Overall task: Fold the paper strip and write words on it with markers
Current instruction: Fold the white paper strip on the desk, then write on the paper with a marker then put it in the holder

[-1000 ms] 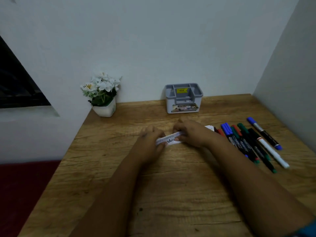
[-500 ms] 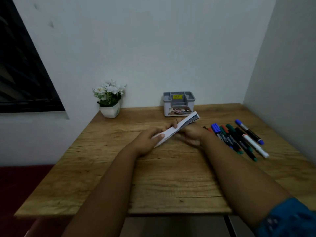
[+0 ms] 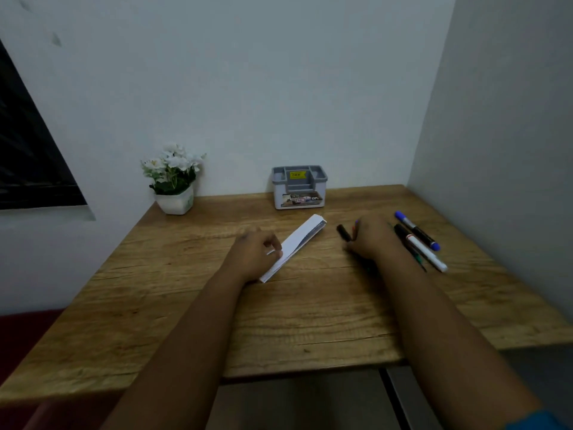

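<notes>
A folded white paper strip (image 3: 299, 240) lies slanted on the wooden table (image 3: 310, 321), its far end pointing toward the grey organizer. My left hand (image 3: 255, 254) pins the strip's near end, thumb on top of the paper. My right hand (image 3: 370, 237) is to the right of the strip and grips a black marker (image 3: 343, 233) whose end sticks out to the left. Several more markers (image 3: 418, 240) lie in a row just right of that hand; some are hidden under my wrist.
A grey and white desk organizer (image 3: 299, 187) stands at the back against the wall. A white pot of white flowers (image 3: 173, 181) sits at the back left. A wall closes off the table's right side.
My right hand let go of the strip and moved right to the markers, taking hold of a black one. The strip now lies flat under my left hand.
</notes>
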